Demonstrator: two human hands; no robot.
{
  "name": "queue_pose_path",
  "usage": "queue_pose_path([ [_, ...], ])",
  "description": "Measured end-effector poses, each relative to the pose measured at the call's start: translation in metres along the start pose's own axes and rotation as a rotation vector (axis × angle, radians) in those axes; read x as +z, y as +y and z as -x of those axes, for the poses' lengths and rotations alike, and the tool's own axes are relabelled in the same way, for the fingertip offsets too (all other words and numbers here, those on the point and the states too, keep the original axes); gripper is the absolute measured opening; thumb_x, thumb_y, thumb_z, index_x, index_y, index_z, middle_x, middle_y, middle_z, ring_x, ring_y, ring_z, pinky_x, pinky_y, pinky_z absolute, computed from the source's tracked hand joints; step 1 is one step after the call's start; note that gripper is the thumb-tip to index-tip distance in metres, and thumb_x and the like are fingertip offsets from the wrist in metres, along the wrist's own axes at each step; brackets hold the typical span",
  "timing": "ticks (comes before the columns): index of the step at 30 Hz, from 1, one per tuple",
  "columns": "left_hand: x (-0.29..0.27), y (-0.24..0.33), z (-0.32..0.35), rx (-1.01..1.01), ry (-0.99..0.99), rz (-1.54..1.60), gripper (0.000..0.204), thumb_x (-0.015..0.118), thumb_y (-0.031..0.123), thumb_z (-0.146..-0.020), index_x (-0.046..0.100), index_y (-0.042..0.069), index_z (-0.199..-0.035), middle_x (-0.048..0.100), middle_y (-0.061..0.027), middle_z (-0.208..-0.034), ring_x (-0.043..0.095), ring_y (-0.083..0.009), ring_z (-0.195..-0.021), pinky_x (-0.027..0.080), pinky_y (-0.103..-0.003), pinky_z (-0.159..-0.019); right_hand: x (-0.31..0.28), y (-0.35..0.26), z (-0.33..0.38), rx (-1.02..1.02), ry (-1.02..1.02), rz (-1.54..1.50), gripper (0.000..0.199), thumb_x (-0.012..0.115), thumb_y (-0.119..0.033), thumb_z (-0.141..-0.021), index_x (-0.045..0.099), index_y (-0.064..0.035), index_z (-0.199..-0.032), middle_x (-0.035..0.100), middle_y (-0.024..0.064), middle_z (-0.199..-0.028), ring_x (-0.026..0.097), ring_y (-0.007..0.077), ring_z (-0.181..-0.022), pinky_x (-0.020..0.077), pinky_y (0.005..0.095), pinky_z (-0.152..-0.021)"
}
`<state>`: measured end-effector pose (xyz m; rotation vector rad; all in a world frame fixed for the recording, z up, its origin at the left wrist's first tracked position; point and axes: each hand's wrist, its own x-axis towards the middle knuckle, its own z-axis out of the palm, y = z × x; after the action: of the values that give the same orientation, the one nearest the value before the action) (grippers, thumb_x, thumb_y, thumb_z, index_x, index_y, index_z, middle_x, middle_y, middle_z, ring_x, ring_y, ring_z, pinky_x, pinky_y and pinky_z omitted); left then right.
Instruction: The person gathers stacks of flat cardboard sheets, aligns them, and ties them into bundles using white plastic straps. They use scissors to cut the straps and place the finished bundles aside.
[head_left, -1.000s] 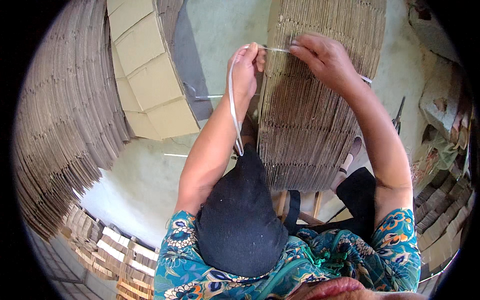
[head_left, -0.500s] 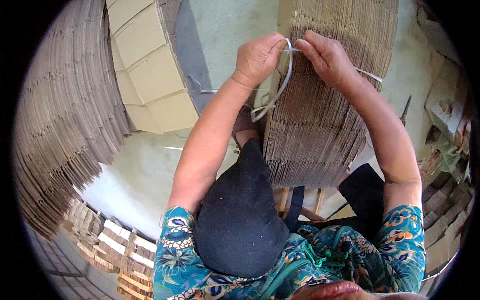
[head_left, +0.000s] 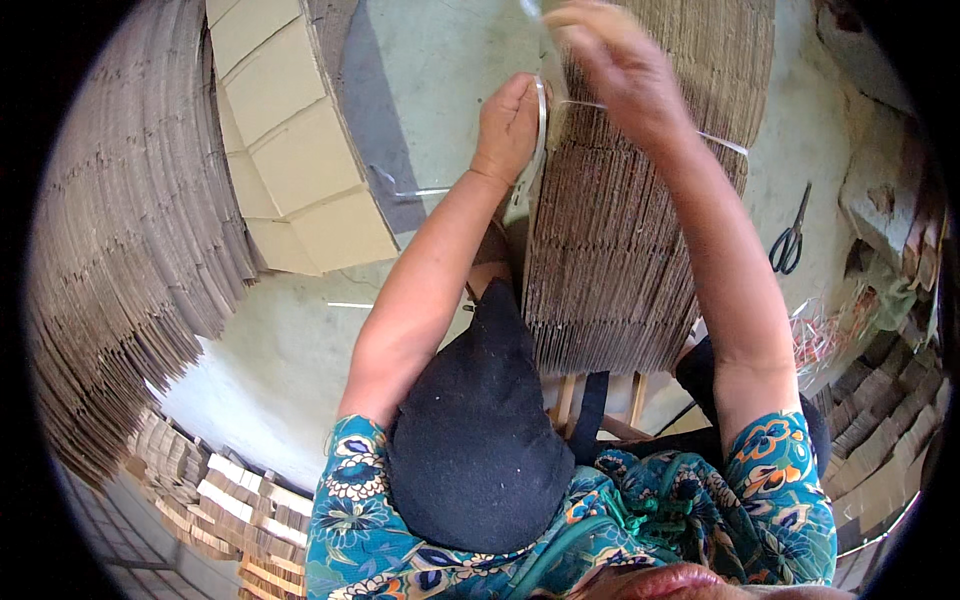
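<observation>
So I've got my left hand [head_left: 508, 125] curled shut with the white strap [head_left: 542, 108] pinched at the thumb side. The strap comes over the top of that fist and dangles down its right edge, between the hand and the cardboard stack [head_left: 620, 230]. That stack sits just to the right of my left hand, and I can't tell if the two touch.

My right hand [head_left: 630, 75] is over the far part of the stack, super blurry, fingers pointing left. Honestly can't tell if they're spread or pinching; there's a whitish blur [head_left: 530, 8] right by the fingertips. A white band [head_left: 722, 142] crosses the stack, passing out of sight behind that wrist and showing on both sides of it.

Scissors [head_left: 788, 245] are on the floor [head_left: 770, 185], right of the stack, well apart from both hands.
</observation>
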<state>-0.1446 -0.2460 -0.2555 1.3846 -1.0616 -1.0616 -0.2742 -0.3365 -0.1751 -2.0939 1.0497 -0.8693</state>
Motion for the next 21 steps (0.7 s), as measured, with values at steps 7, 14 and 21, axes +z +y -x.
queue_pose_path([
  [7, -0.002, 0.000, 0.001, -0.198, -0.043, 0.149, 0.020, 0.045, 0.016, -0.096, 0.055, 0.003, -0.084, 0.051, -0.0003, -0.070, 0.047, -0.0084, -0.066, 0.041, -0.024, -0.062, -0.008, -0.020, 0.044, 0.173, -0.112, 0.204, 0.018, 0.061, -0.020, -0.083, 0.064, -0.0086, -0.098, 0.062, 0.0123, -0.088, 0.062, 0.0309, -0.079, 0.0495, 0.0373, -0.069],
  [14, -0.013, 0.032, 0.015, -0.335, 0.013, 0.188, 0.019, 0.044, 0.014, -0.096, 0.059, 0.005, -0.089, 0.059, 0.0003, -0.075, 0.050, -0.0066, -0.066, 0.043, -0.023, -0.061, 0.006, -0.015, 0.032, 0.320, -0.212, 0.013, 0.015, 0.062, -0.011, -0.082, 0.064, -0.0007, -0.093, 0.063, 0.0114, -0.080, 0.062, 0.0283, -0.071, 0.0492, 0.0320, -0.065],
  [21, -0.026, 0.077, 0.003, 0.442, 0.023, -0.356, 0.012, 0.054, 0.008, -0.089, 0.062, 0.001, -0.095, 0.063, -0.0090, -0.089, 0.060, -0.0202, -0.080, 0.047, -0.028, -0.071, 0.002, -0.011, 0.021, 0.053, -0.294, 0.036, 0.015, 0.063, -0.019, -0.078, 0.066, -0.0043, -0.082, 0.062, 0.0171, -0.077, 0.061, 0.0342, -0.072, 0.0488, 0.0400, -0.064],
])
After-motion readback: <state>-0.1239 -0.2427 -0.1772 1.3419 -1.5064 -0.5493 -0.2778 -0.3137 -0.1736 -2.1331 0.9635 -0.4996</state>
